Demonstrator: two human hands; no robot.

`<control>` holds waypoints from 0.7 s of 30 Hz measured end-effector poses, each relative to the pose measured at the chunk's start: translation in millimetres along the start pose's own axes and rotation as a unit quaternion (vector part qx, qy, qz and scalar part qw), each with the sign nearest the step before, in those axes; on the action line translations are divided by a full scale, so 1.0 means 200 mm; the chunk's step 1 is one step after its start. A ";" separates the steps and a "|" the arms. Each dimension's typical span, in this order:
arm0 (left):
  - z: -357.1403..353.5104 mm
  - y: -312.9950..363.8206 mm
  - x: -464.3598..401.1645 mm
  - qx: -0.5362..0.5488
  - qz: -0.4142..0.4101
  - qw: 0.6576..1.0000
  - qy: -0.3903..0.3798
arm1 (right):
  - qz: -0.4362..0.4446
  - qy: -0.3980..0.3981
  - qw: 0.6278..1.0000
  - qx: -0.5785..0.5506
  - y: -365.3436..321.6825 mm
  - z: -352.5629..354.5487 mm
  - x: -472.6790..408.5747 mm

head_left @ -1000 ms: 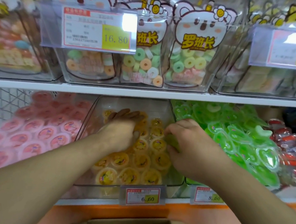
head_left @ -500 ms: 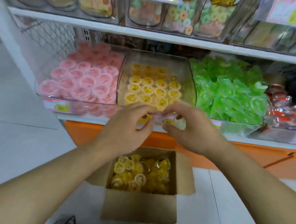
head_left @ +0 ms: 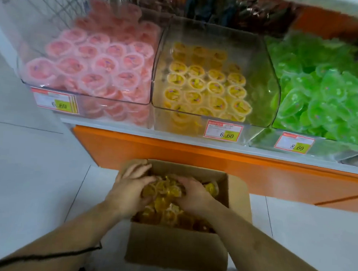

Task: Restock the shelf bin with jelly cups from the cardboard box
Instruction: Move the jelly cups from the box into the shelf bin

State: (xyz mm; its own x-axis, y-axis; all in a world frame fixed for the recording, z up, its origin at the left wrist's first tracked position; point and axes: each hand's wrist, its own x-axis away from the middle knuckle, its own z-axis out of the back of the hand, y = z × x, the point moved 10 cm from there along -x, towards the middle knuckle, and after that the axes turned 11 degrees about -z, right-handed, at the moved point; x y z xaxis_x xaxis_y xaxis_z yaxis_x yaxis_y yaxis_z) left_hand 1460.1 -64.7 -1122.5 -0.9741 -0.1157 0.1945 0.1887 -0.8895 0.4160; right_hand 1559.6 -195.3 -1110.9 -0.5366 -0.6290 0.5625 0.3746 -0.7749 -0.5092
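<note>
An open cardboard box (head_left: 176, 247) stands on the floor below the shelf, filled with yellow jelly cups (head_left: 163, 188). Both my hands are down inside it. My left hand (head_left: 129, 186) and my right hand (head_left: 193, 194) curl round a heap of the cups from either side, gathering them between the palms. On the shelf above, the clear middle bin (head_left: 267, 63) holds rows of the same yellow cups, with its right part showing bare plastic.
A bin of pink jelly cups (head_left: 99, 65) sits left of the yellow bin and a bin of green jellies (head_left: 325, 91) right of it. Price tags (head_left: 224, 132) hang on the shelf edge over an orange base (head_left: 193, 152). Pale floor tiles surround the box.
Both hands left the yellow bin, dropped past the shelf edge and went into the box, where they now gather cups. The view tilted down from the shelf to the floor.
</note>
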 end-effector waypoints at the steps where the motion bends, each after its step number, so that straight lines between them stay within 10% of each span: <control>1: -0.03 -0.02 -0.02 -0.013 -0.001 1.000 -0.007 | -0.004 -0.002 1.000 0.002 0.03 -0.05 -0.08; 10: -0.13 -0.06 -0.13 -0.101 0.047 0.993 -0.031 | -0.065 0.007 0.993 0.093 0.26 -0.35 -0.44; 21: -0.12 -0.04 -0.10 -0.047 0.065 0.997 -0.021 | -0.058 0.079 0.994 -0.049 0.35 -0.18 -0.31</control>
State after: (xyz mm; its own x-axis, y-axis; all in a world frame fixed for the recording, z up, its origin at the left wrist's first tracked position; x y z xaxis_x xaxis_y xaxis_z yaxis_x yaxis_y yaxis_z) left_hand 1474.7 -66.5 -1149.8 -0.9360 -0.2151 0.2787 0.2977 -0.9062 0.3004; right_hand 1591.9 -208.4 -1204.7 -0.6860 -0.5128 0.5162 0.2324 -0.8267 -0.5125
